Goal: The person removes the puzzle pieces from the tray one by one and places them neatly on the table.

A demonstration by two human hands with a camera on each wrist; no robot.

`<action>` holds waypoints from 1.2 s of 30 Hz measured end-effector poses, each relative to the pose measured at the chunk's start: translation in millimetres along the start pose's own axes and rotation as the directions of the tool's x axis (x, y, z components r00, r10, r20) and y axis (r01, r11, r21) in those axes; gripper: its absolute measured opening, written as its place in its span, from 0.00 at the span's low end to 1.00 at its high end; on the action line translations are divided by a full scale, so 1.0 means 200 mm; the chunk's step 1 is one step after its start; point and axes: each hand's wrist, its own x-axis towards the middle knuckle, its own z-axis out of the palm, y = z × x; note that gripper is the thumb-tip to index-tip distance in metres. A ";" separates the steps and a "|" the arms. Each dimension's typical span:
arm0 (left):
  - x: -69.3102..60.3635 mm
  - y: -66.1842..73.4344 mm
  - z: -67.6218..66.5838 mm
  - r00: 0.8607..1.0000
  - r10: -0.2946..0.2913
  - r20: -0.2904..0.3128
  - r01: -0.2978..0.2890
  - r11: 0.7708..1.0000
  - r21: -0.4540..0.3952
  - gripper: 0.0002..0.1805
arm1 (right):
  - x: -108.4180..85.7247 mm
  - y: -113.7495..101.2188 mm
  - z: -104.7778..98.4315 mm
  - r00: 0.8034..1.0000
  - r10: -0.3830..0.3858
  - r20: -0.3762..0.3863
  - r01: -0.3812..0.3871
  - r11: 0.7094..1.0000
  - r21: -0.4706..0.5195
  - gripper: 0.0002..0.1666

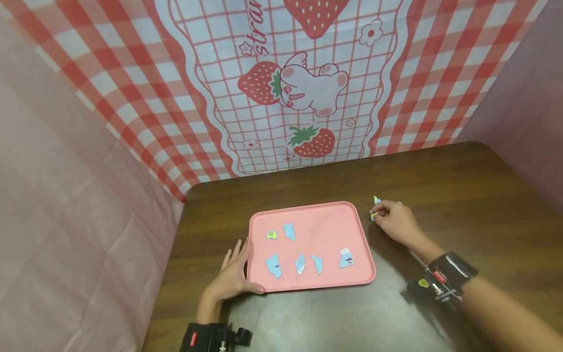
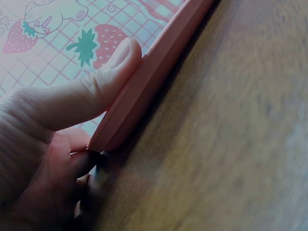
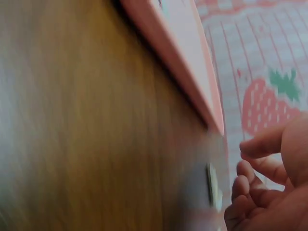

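Observation:
A pink tray [image 1: 308, 286] lies on the table, holding several torn-looking, flat light-blue pieces [image 1: 273, 265] and a small yellow piece [image 1: 271, 235]. My left hand [image 1: 234, 275] rests at the tray's near-left corner, fingers spread straight along the left side. In the left wrist view its thumb [image 2: 108, 77] lies against the rim. Beyond the tray's right side, my right hand [image 1: 398, 222] hovers low with loosely bent fingers. Small yellow-and-blue pieces [image 1: 373, 215] lie by its fingertips, partly covered by the hand. The right wrist view shows nothing between thumb [image 3: 262, 143] and fingers.
The brown wooden table [image 1: 206, 210] runs up to a red-and-white checked cloth [image 1: 281, 122] with strawberry prints. A pale pink curtain [image 1: 79, 220] hangs on the left. Both wrists wear black camera straps [image 1: 453, 274].

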 end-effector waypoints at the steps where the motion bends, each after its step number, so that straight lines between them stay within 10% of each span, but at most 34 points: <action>1: 0.00 0.00 0.00 1.000 0.004 -0.001 -0.004 1.000 0.000 0.78 | -0.01 -0.03 0.02 1.000 -0.016 0.026 0.016 1.000 0.006 0.07; 9: 0.00 0.00 0.00 1.000 0.024 0.008 -0.024 1.000 0.012 0.78 | -0.13 -0.21 0.14 0.950 -0.255 0.180 0.255 0.967 0.022 0.08; 16: 0.00 0.01 0.00 1.000 0.020 -0.001 -0.020 1.000 0.008 0.77 | -0.24 -0.27 0.17 0.879 -0.357 0.316 0.432 0.877 -0.211 0.13; 36: -0.01 0.01 0.00 1.000 0.014 -0.016 -0.014 1.000 0.004 0.77 | -0.27 -0.27 0.22 0.891 -0.309 0.333 0.385 0.902 -0.194 0.21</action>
